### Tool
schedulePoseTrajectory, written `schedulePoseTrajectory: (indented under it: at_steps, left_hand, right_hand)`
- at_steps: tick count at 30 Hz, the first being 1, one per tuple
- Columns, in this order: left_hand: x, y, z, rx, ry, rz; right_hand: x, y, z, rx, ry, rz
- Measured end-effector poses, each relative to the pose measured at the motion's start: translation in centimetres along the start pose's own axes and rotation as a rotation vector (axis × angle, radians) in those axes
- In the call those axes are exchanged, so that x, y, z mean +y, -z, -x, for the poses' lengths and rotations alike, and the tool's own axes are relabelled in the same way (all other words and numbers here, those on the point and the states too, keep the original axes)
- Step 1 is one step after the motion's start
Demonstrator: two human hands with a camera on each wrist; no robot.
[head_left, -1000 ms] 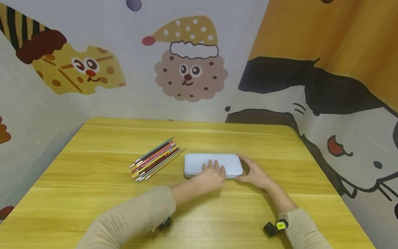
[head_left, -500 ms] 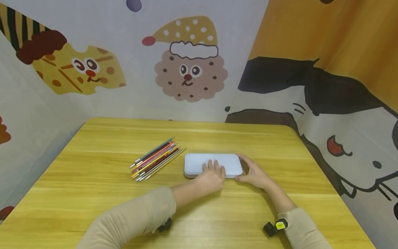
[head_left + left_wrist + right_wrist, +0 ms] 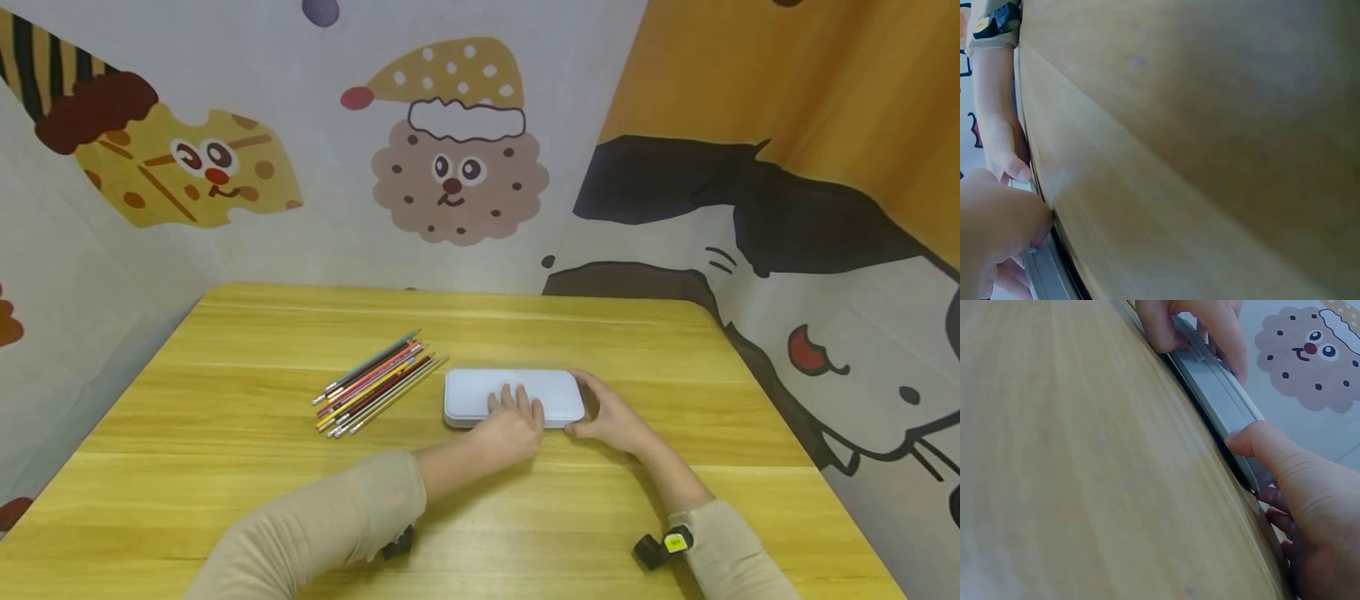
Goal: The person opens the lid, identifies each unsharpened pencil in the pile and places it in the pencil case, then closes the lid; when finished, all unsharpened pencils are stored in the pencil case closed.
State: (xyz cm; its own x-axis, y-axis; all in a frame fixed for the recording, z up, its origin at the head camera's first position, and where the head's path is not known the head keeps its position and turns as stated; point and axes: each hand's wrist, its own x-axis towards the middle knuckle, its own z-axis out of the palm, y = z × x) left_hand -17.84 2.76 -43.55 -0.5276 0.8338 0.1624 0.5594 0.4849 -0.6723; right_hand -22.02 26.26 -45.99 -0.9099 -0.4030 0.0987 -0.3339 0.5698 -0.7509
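Note:
A flat white pencil case [image 3: 468, 392] with rounded corners lies closed on the table. My left hand [image 3: 510, 429] is at its front middle, with fingers over the lid. In the right wrist view, the left thumb [image 3: 1166, 337] is against the front side, beside a small clasp [image 3: 1195, 350]. My right hand [image 3: 618, 421] grips the case's right end, its thumb [image 3: 1247, 439] on the front side and its other fingers round the end and back. Left of the case lies a slanted bundle of several pencils [image 3: 378, 383], mostly with eraser ends toward the front left.
The wooden table [image 3: 570, 517] has rounded back corners. A cloth with cartoon prints [image 3: 461, 187] hangs behind it and along both sides. A black strapped device [image 3: 663, 547] sits on the right wrist; another [image 3: 397, 543] shows under the left sleeve.

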Motion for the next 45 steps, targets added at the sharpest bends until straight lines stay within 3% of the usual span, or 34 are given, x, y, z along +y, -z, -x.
schedulePoseTrajectory:
  at_steps: [10,21,33,45]
  left_hand:
    - [0.11,0.05,-0.02,0.002,0.031,0.001]
    - [-0.17,0.29,-0.22,0.025,0.025,0.037]
    - [-0.04,0.12,-0.30,0.072,0.041,0.023]
    - [-0.14,0.25,-0.45,0.051,0.050,0.050]
  right_hand:
    - [-0.26,-0.07,-0.06,0.011,0.000,0.007]
    - [-0.14,0.36,0.00,-0.049,-0.031,-0.104]
    - [-0.27,-0.09,-0.04,-0.007,-0.085,-0.040]
    - [-0.57,-0.14,-0.11,0.000,-0.092,-0.031]
